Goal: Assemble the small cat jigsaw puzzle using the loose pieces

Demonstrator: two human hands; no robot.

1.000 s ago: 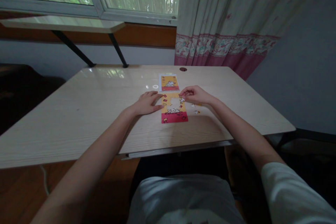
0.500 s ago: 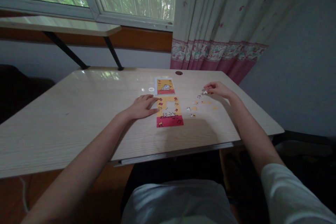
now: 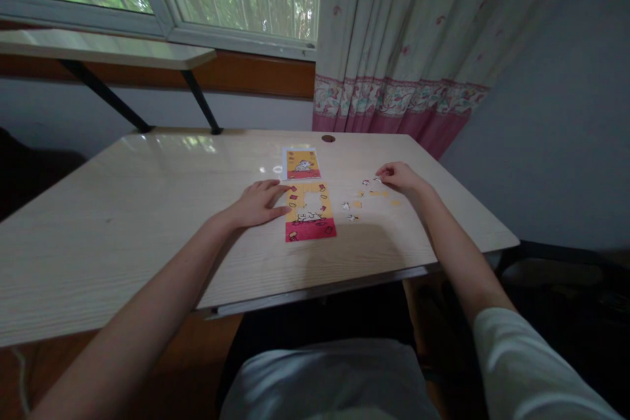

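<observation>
A partly assembled jigsaw puzzle [image 3: 311, 230], yellow above and red below, lies flat on the desk. It has a gap in its upper middle. My left hand [image 3: 258, 203] rests at its left edge, fingers apart, the fingertips touching the border. To the right, my right hand [image 3: 399, 177] is closed in a pinch on a small white puzzle piece [image 3: 378, 178], low over the desk. Several loose white and yellow pieces [image 3: 352, 217] are scattered between that hand and the puzzle. Beyond the puzzle lies a picture card [image 3: 303, 174] with a similar design.
The pale wooden desk [image 3: 162, 223] stands below a window. A raised shelf [image 3: 108, 49] on black brackets is at the back left. A round cable hole [image 3: 328, 138] lies near the back edge. A curtain [image 3: 394, 79] hangs behind the desk.
My view has shifted slightly to the right. My right hand has come a little nearer to me, still pinching the piece. My left hand stays at the puzzle's edge.
</observation>
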